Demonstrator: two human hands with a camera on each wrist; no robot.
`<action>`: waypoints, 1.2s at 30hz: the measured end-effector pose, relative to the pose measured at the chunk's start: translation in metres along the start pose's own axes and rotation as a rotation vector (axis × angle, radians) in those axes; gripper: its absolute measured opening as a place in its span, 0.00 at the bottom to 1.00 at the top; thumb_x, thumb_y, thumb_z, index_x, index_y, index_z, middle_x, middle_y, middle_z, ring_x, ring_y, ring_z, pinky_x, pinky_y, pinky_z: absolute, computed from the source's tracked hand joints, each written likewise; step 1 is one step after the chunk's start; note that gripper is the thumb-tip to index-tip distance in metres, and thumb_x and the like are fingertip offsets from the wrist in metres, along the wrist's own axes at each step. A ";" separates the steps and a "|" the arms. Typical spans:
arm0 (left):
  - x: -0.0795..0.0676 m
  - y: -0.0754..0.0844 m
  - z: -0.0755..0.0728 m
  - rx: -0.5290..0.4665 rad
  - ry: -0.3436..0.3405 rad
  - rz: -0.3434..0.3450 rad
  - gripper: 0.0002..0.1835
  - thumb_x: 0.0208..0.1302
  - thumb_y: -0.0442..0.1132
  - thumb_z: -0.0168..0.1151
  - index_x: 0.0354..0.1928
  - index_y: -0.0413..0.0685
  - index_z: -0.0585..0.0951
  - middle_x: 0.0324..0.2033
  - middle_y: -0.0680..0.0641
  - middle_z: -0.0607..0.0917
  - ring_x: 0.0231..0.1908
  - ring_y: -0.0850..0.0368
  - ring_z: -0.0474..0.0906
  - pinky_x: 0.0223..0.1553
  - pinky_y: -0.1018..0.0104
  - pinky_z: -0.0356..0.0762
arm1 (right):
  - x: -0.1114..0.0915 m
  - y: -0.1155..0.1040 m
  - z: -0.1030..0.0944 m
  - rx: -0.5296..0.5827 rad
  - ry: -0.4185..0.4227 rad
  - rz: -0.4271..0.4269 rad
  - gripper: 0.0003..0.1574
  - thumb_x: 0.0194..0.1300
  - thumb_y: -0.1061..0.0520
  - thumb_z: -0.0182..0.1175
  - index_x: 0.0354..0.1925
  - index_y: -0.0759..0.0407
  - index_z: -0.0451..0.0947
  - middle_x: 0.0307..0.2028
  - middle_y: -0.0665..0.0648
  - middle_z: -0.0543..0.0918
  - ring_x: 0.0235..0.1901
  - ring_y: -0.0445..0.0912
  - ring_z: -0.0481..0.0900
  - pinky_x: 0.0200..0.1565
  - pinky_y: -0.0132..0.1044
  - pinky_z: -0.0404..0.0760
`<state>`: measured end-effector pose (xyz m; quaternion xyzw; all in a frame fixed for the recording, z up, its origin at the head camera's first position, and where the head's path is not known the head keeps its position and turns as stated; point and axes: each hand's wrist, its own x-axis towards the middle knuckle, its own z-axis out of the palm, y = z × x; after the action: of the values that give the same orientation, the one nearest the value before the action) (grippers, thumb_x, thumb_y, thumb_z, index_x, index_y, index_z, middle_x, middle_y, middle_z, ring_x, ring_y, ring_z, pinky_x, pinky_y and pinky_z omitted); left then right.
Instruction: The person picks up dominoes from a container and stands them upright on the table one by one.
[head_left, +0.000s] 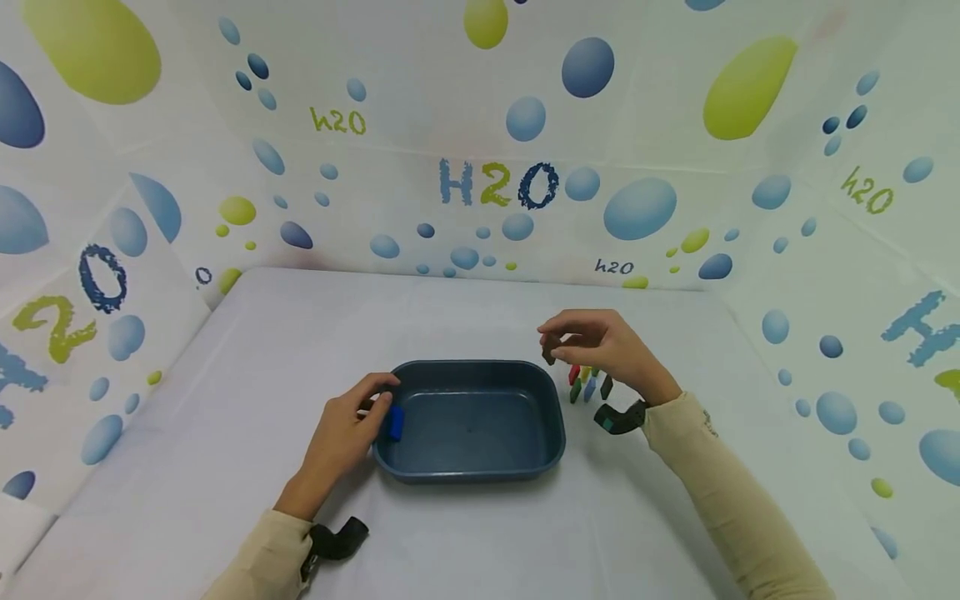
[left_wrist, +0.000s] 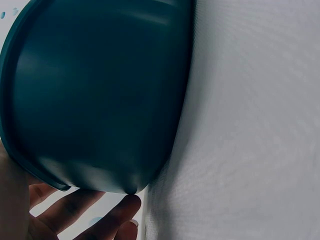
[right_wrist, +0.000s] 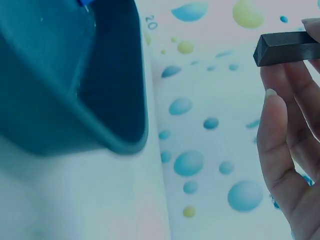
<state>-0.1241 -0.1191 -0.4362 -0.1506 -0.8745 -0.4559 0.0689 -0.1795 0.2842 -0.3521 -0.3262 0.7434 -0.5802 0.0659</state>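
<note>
My left hand [head_left: 345, 425] holds the left end of a dark blue plastic tub [head_left: 468, 479], with its fingers [left_wrist: 112, 220] against the outer wall. Just inside that end lies a bright blue block [head_left: 396, 423]. Raised by the tub's far right corner, my right hand [head_left: 603, 346] pinches a small dark block [right_wrist: 285, 48] with sloping sides between thumb and fingertips. Below this hand, several small coloured blocks stand on the table, among them a red block [head_left: 574, 374], a green block [head_left: 575, 392] and a light blue block [head_left: 590, 389], partly hidden by the hand.
The tub sits on a white cloth-covered table [head_left: 480, 542]. White sheeting [head_left: 405, 192] with blue and green drops and H2O lettering rises behind and on both sides. A black wrist camera [head_left: 621, 418] is strapped at the right cuff, another black camera [head_left: 339, 539] at the left.
</note>
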 end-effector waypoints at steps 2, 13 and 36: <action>0.000 0.000 0.000 0.002 0.001 0.003 0.12 0.81 0.41 0.56 0.60 0.53 0.82 0.55 0.41 0.86 0.43 0.42 0.87 0.41 0.45 0.85 | -0.006 0.001 -0.004 0.015 0.032 0.014 0.19 0.69 0.68 0.67 0.57 0.62 0.82 0.47 0.65 0.84 0.44 0.61 0.84 0.49 0.51 0.85; -0.002 0.000 0.001 0.003 0.000 0.002 0.13 0.81 0.41 0.56 0.60 0.52 0.82 0.54 0.40 0.86 0.42 0.42 0.87 0.40 0.45 0.85 | -0.033 0.009 -0.023 -0.063 0.165 0.099 0.15 0.71 0.64 0.68 0.55 0.62 0.82 0.48 0.63 0.85 0.47 0.62 0.83 0.45 0.45 0.86; 0.000 -0.001 0.000 0.003 -0.001 0.000 0.13 0.81 0.43 0.55 0.61 0.54 0.82 0.54 0.41 0.87 0.42 0.44 0.87 0.40 0.45 0.85 | -0.067 0.046 -0.050 -0.122 0.371 0.226 0.17 0.72 0.61 0.67 0.56 0.67 0.80 0.52 0.71 0.83 0.53 0.54 0.82 0.56 0.35 0.79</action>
<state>-0.1240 -0.1194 -0.4375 -0.1508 -0.8753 -0.4544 0.0688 -0.1698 0.3685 -0.3965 -0.1320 0.8082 -0.5732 -0.0274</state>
